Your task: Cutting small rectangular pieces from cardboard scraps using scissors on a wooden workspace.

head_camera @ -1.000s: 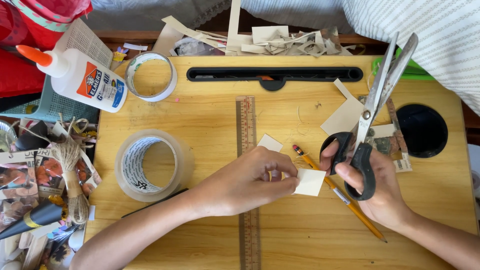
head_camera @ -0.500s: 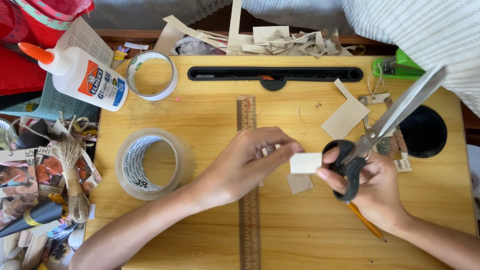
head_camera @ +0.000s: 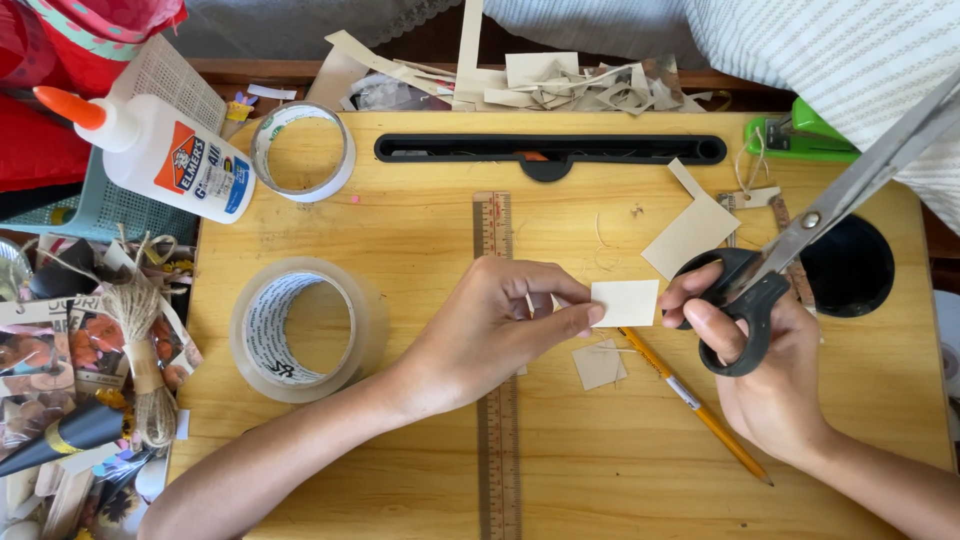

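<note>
My left hand (head_camera: 495,330) pinches a small cream paper rectangle (head_camera: 625,302) by its left edge, a little above the wooden lap table (head_camera: 420,230). My right hand (head_camera: 760,375) grips black-handled scissors (head_camera: 790,255); the blades point up and to the right, away from the paper. Its fingertips touch the paper's right edge. Under the paper lie a small tan offcut (head_camera: 600,364) and a yellow pencil (head_camera: 695,405). A wooden ruler (head_camera: 497,440) runs down the table beneath my left hand.
A clear tape roll (head_camera: 300,330) and a smaller tape ring (head_camera: 301,150) sit left. A white glue bottle (head_camera: 150,150), twine (head_camera: 140,350) and a green stapler (head_camera: 800,135) line the edges. A tan card piece (head_camera: 690,235), paper scraps (head_camera: 560,85) and a round cup hole (head_camera: 845,265) lie behind.
My left hand lifted the paper rectangle off the table and brought it toward my right hand. The scissors swung from near upright to slanting up-right, and an offcut now lies below.
</note>
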